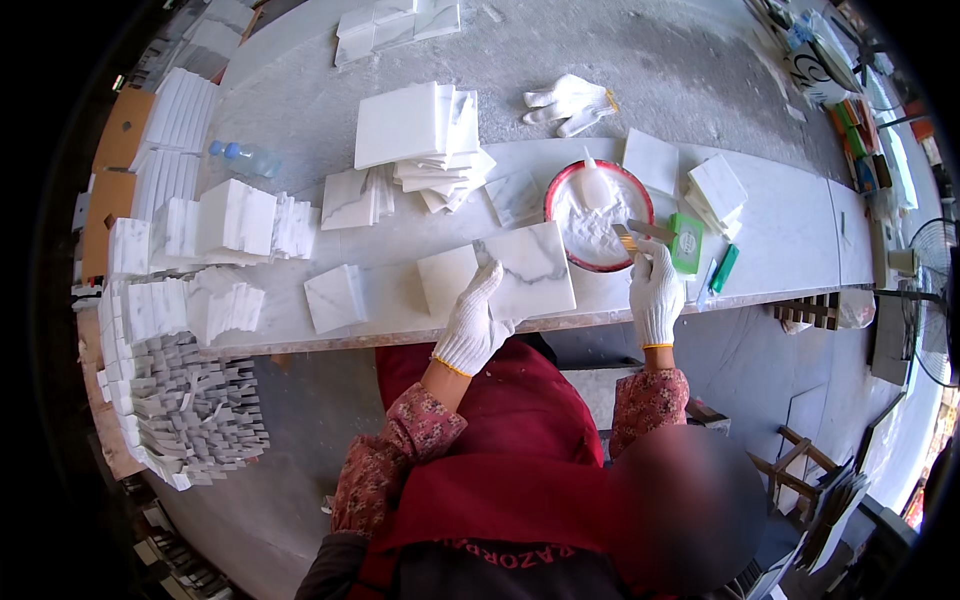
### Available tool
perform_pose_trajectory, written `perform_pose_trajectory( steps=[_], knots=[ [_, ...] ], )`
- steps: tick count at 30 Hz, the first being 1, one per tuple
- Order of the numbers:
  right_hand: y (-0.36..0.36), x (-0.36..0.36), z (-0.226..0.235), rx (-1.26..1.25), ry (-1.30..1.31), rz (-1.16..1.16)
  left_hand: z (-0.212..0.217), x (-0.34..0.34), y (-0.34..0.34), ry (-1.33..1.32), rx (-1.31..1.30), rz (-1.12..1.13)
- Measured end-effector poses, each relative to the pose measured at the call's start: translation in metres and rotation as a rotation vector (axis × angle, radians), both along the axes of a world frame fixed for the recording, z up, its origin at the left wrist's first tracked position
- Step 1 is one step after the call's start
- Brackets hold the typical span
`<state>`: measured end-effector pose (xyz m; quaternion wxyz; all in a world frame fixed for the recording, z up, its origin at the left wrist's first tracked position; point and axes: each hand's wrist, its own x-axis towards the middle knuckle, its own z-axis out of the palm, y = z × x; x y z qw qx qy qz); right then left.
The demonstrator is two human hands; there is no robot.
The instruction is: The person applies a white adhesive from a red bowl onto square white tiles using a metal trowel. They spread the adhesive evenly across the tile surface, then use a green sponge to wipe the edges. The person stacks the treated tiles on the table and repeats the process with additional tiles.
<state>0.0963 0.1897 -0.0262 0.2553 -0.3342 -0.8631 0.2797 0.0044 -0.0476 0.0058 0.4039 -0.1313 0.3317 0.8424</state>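
Note:
My left hand (475,325), in a white knit glove, grips the near edge of a white, grey-veined marble tile (530,265) at the table's front. A plainer white tile (445,275) lies against that tile's left side. My gloved right hand (657,300) is closed around a small scraper (650,231) with a flat metal blade; a gold-brown strip shows beside it, and its handle is hidden. The scraper is at the right rim of a red-rimmed bowl (553,185). White paste or powder (590,240) and a white nozzle bottle (596,188) lie in the bowl.
Stacked tiles (400,125) stand behind my left hand, more tiles (235,220) at left. A spare glove (570,103) lies beyond the bowl. Right of it are a green box (686,243), a green tool (725,268) and tiles (717,190). A plastic bottle (250,158) lies far left.

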Motion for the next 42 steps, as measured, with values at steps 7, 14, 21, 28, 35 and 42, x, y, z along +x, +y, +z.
perform_pose_trajectory(
  steps=[7, 14, 21, 28, 35, 42],
  knots=[
    [0.021, -0.018, -0.009, -0.038, -0.125, 0.057, -0.01, -0.012, 0.04, 0.027, -0.169, -0.044],
    [0.029, -0.013, -0.01, -0.407, 0.05, 0.141, 0.002, -0.015, 0.05, -0.062, -0.028, -0.003],
    [0.007, -0.002, 0.028, -0.797, 0.135, 0.09, -0.001, -0.013, 0.058, -0.095, -0.139, 0.015],
    [-0.011, 0.004, 0.036, -0.662, 0.178, 0.093, -0.02, -0.011, 0.056, -0.11, -0.056, 0.008],
    [-0.013, 0.007, 0.026, -0.279, 0.222, 0.149, -0.018, -0.007, 0.057, -0.132, -0.085, 0.02],
    [-0.018, 0.007, 0.037, -0.468, 0.264, 0.081, -0.016, -0.006, 0.056, -0.149, -0.119, 0.024]
  ],
)
